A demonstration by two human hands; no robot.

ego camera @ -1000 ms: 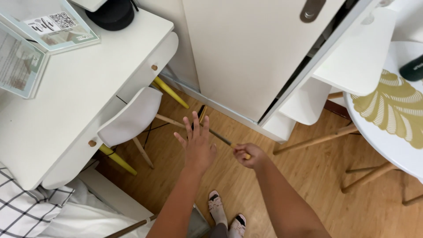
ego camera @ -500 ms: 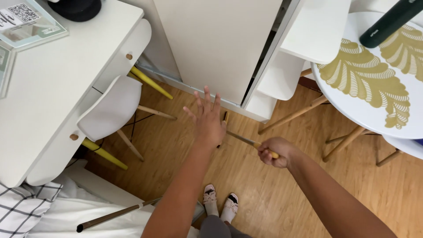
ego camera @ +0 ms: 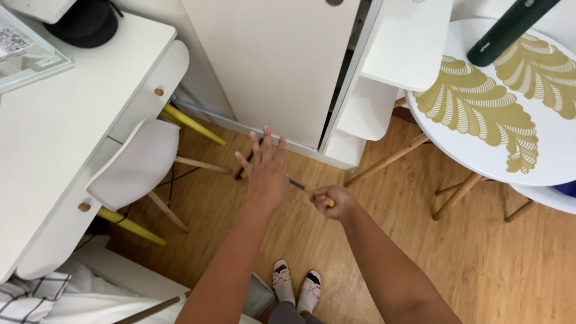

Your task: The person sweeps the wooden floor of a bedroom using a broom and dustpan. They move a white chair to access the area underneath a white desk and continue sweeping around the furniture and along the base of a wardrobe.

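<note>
My right hand (ego camera: pixel 332 202) is closed around the yellow end of a thin stick-like handle (ego camera: pixel 300 185). The handle runs down and to the left toward the wooden floor, and a dark end (ego camera: pixel 241 173) shows near the base of the white cabinet (ego camera: pixel 276 66). My left hand (ego camera: pixel 266 170) is stretched forward above the handle with its fingers spread and nothing in it. It hides the middle of the handle. My feet in light slippers (ego camera: pixel 295 289) stand on the floor below.
A white desk (ego camera: pixel 66 126) with drawer knobs stands at left, with a white chair (ego camera: pixel 135 165) on yellow and wooden legs tucked beside it. A round white table (ego camera: pixel 540 150) with gold leaf patterns is at right, a dark green cylinder (ego camera: pixel 510 30) on it. White shelves (ego camera: pixel 375 111) adjoin the cabinet.
The view has shifted, so the desk shows less and the round table more. Both hands stay in the same pose, left spread and right gripping the handle, now slightly further apart.
</note>
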